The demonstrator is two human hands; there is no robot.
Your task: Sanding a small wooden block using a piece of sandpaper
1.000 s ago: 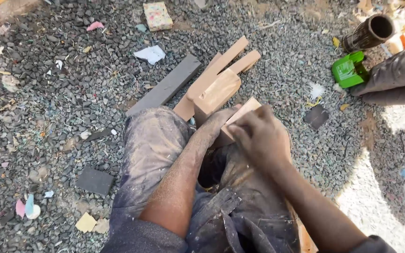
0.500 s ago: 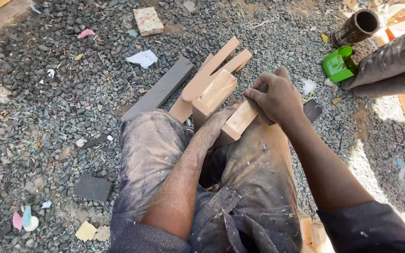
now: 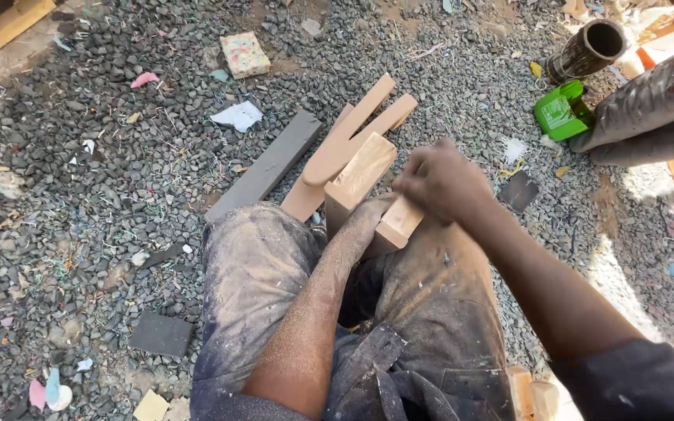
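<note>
Here we sit on a gravel ground [image 3: 103,203] of dark grey stones, legs in dusty grey trousers [image 3: 259,265] stretched forward. Our right hand [image 3: 442,181] is curled shut over the top end of a small pale wooden block [image 3: 396,224], which rests on the right thigh. Our left hand [image 3: 372,212] reaches in from below; the forearm is powdered with sawdust, and the fingers lie against the block's near side, but we cannot tell how far they close around it.

Packages and containers: one bright green box-like container [image 3: 562,114] at upper right, squarish, with a lighter panel on its top face. One dark cylinder [image 3: 587,50], open-mouthed, lies just above it. One square flat piece with a speckled pastel face [image 3: 244,54] sits at upper centre, well apart from the hands. One crumpled white scrap [image 3: 237,115] lies below it.

Wood count just ahead of the knees: one thick pale block [image 3: 359,176], two long slim pieces with rounded ends [image 3: 356,131] lying crossed under it, one long grey plank [image 3: 265,168] angled to their left. Two more small pale wooden pieces [image 3: 532,394] show at the lower edge by the right elbow.

Dark flat tiles: one [image 3: 161,334] at lower left, one [image 3: 519,191] right of the right hand. One pink scrap [image 3: 144,79] at upper left. Another person's dusty grey trouser leg [image 3: 657,101] enters at the right edge, beside the green container.
</note>
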